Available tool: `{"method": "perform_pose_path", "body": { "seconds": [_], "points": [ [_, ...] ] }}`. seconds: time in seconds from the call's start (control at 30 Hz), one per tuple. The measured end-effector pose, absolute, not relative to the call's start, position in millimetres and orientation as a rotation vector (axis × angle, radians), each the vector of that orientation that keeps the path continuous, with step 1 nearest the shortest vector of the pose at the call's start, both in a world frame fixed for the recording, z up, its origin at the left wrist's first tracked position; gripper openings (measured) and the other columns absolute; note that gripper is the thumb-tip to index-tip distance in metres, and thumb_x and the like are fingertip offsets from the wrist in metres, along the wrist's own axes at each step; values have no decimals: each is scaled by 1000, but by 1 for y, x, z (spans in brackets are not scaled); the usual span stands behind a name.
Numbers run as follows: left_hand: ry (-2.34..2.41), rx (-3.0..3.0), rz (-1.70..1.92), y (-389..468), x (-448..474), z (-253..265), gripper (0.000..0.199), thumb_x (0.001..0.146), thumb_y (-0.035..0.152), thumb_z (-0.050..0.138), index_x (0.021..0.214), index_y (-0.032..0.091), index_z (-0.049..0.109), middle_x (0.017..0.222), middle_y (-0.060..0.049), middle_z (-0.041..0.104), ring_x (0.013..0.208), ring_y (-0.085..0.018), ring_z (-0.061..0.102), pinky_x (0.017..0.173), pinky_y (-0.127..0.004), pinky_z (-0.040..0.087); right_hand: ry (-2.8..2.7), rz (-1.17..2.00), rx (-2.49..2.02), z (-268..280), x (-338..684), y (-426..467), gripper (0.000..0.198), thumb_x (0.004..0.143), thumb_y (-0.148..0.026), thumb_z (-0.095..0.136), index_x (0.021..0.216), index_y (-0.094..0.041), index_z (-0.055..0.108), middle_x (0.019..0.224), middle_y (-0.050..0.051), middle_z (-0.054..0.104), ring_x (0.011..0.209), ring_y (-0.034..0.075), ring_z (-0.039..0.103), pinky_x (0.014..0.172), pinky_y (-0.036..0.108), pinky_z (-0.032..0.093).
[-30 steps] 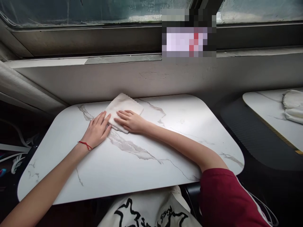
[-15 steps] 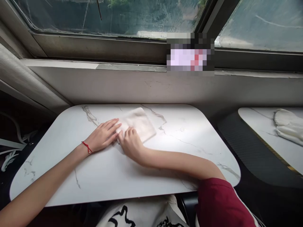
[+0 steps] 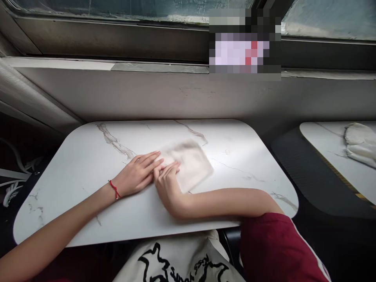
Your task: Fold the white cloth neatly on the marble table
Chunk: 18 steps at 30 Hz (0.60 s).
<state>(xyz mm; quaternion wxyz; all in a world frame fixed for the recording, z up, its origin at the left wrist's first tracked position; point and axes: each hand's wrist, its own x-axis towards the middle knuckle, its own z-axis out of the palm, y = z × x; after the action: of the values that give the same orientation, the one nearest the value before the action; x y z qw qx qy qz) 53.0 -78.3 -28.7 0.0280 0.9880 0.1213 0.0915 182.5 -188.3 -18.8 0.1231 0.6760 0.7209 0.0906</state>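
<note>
Looking down at a pale cloth [image 3: 195,166] on the white, grey-veined table [image 3: 126,221], lying near the middle of the top, a touch blurred. Over to the left hand [image 3: 138,172] first: palm down, fingers stretched long and only slightly parted, with tips right at the cloth's left edge. Across to the right hand [image 3: 168,184]: bent sharply at the wrist, angled back toward the left, with fingers close together and curled down over the near-left part of the cloth. Can't tell here whether pinching the fabric or just pressing on it, with undersides hidden and tips blurred. Right beside the left fingers at that spot, perhaps touching; hard to say. Out beyond the right fingers, on to most of the cloth: spread flat toward the right, with a near corner just beside the right wrist, well inside the table's rim. Back to the left wrist, circled by a red bracelet [image 3: 114,190]. Off to the far right, on to a second table [image 3: 324,147], bearing a folded white cloth [image 3: 361,143], well apart from both hands.
</note>
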Motion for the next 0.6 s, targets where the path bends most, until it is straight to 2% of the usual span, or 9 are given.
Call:
{"method": "perform_pose_path", "body": {
  "seconds": [0.1,0.2,0.3,0.4,0.47,0.6],
  "points": [
    [569,3063,286,-65,51,-31,49,103,33,36,149,20,48,157,-14,46,145,-29,43,111,-46,43,2146,257,2016,-23,201,-150,41,98,-13,39,134,1,53,138,35,57,132,43,56,101,60,46],
    [684,3038,282,-52,47,-32,53,104,37,34,153,19,43,160,-13,42,148,-29,39,115,-46,40,2301,223,1946,-22,235,-113,42,99,-22,44,132,4,51,150,39,40,143,45,43,104,56,42],
    [721,3001,252,-43,45,-32,55,104,38,31,156,20,37,163,-12,36,150,-27,35,117,-46,38,2507,143,1850,-17,271,-89,42,100,-27,44,132,0,49,159,33,30,149,39,34,108,51,39],
    [727,2975,230,-40,45,-31,56,104,39,29,156,20,37,164,-11,36,151,-27,34,118,-46,38,2607,46,1766,-11,291,-82,41,101,-30,44,131,-4,49,159,29,34,149,32,35,107,47,39],
    [736,2960,237,-40,46,-29,55,104,40,29,155,20,39,163,-11,37,150,-27,36,117,-46,39,2574,18,1774,-4,291,-84,41,102,-33,42,132,-5,48,155,28,41,144,32,41,104,46,40],
    [767,2925,280,-42,47,-25,52,105,41,27,149,21,47,158,-10,45,147,-27,42,116,-47,40,2392,-4,1886,11,266,-103,36,102,-28,36,126,-8,53,129,26,62,118,32,61,90,41,43]
  ]
}}
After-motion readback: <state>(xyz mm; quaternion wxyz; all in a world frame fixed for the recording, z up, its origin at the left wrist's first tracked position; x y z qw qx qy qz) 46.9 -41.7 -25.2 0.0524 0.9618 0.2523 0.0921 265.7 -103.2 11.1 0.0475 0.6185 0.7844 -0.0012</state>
